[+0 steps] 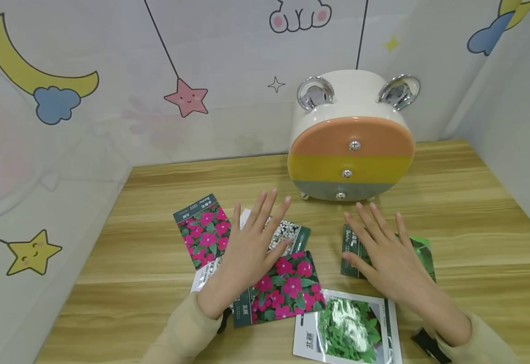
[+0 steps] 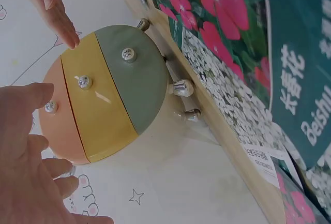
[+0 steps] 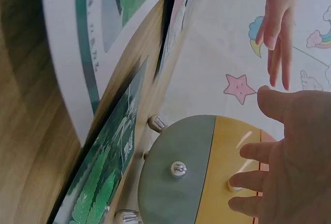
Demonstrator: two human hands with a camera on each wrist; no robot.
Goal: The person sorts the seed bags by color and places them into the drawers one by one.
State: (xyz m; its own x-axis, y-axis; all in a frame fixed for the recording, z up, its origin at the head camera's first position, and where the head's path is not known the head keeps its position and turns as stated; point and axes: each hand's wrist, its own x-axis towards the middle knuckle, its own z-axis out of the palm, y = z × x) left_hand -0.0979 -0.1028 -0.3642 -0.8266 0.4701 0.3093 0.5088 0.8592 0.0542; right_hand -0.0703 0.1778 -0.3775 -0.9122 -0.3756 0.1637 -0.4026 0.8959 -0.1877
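Fingers spread and holding nothing, my left hand (image 1: 249, 247) is over a loose group of seed packets. Below it lie a packet with pink flowers (image 1: 288, 288), a second pink-flower packet (image 1: 201, 230) and a white-flower packet (image 1: 302, 235), overlapping and partly hidden. My right hand (image 1: 392, 260) is also spread and holds nothing. It covers part of a dark green leafy packet (image 1: 422, 253). A white-edged packet with green leaves (image 1: 353, 328) lies at the front between the wrists. The left wrist view shows the left palm (image 2: 31, 167) raised above the packets.
At the back of the wooden table (image 1: 474, 227) stands a rounded white cabinet (image 1: 356, 88) with silver ears, short feet and orange, yellow and grey-green drawers (image 1: 379, 169), each with a silver knob. Cartoon-printed cloth (image 1: 228, 131) hangs behind and along both sides.
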